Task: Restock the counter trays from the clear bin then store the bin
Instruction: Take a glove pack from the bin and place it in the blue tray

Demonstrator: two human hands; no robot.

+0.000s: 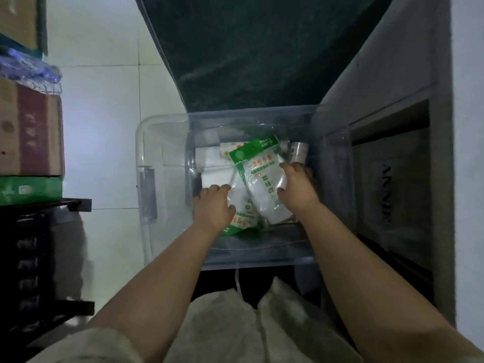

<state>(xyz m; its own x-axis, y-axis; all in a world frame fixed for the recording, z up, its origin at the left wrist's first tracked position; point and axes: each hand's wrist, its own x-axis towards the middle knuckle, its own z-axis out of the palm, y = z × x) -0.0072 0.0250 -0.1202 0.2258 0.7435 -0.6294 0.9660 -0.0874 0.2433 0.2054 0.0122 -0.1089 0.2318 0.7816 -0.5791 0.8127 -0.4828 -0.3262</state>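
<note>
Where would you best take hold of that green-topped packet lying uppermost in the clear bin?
Probably by its long side edges, coming straight down from above. The green-topped packet is flat and slick and lies tilted on other packets, and the clear bin walls it in, so only the top is open. The right hand already rests on its right edge; the left hand is at the lower left.

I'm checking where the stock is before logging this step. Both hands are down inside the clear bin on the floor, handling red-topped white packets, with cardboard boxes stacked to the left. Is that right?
Not quite: the packets have green tops and green print, not red. The head view shows it. The rest holds: the left hand and right hand are down inside the clear bin on the floor, with cardboard boxes stacked to the left.
</note>
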